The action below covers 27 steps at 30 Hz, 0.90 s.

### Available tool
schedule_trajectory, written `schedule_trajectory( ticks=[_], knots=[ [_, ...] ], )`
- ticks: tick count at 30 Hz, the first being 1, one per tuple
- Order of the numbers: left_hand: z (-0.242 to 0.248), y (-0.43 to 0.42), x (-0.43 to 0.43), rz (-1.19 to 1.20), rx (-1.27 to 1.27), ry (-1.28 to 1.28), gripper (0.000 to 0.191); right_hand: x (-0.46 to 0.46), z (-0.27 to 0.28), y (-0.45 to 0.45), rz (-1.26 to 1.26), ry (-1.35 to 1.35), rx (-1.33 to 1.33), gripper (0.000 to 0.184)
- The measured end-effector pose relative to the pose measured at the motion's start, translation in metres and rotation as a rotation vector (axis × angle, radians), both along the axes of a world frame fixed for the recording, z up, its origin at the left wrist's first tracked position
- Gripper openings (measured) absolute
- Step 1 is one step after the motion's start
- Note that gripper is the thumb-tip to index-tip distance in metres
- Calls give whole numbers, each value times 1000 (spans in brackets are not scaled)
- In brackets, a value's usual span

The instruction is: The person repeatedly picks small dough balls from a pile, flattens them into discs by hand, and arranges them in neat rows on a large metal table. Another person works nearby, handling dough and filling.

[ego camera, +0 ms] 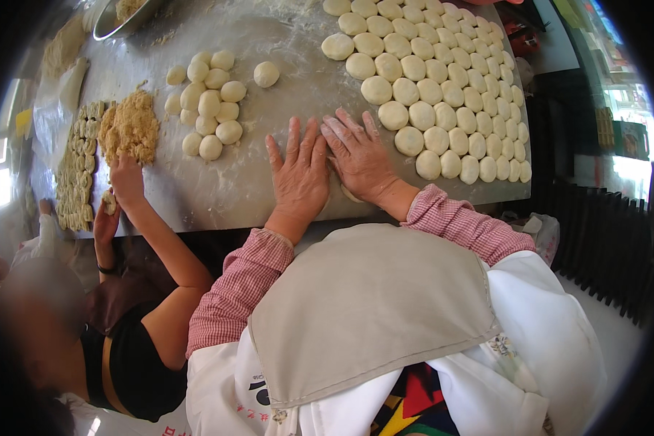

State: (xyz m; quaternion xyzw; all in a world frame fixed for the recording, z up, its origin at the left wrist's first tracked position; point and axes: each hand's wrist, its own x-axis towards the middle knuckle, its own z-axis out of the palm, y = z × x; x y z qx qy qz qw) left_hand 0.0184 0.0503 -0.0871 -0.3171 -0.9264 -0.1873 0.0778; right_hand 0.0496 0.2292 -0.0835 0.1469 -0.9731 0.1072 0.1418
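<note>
Both my hands are floury and rest palms down on the metal worktable (240, 180), their fingertips pointing to its far side. My left hand (301, 169) has its fingers spread. Beside it, my right hand (357, 155) slants inward, its forefinger side close to the left. Part of a pale dough piece (351, 194) shows under the heel of my right hand; what lies beneath the palms is hidden. Rows of flattened dough rounds (429, 91) cover the table on the right. A loose cluster of dough balls (209, 103) lies to the left, with one single ball (266, 74) apart from it.
At the left, a co-worker's hand (126, 177) reaches into a heap of crumbly filling (129, 125); the other hand (107, 220) holds a dough piece. Beyond are rows of small dough pieces (82, 163), plastic sheeting (60, 109) and a metal bowl (141, 22). Another person's hand shows top right.
</note>
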Motion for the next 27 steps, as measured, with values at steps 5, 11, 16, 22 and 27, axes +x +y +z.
schedule_trajectory(
  ticks=[5,11,16,22,27],
  knots=[
    [11,-11,-4,33,69,25,44,-7,1,4,34,-9,-103,51],
    [79,-51,8,120,4,-492,49,35,44,45,5,-245,-152,40],
    [80,-51,7,129,0,-836,44,38,71,43,-138,-807,-438,34],
    [67,-63,27,-84,201,-454,55,48,71,48,104,-183,-252,57],
    [66,-65,34,57,237,-436,81,50,69,52,79,-240,-276,82]
  ],
)
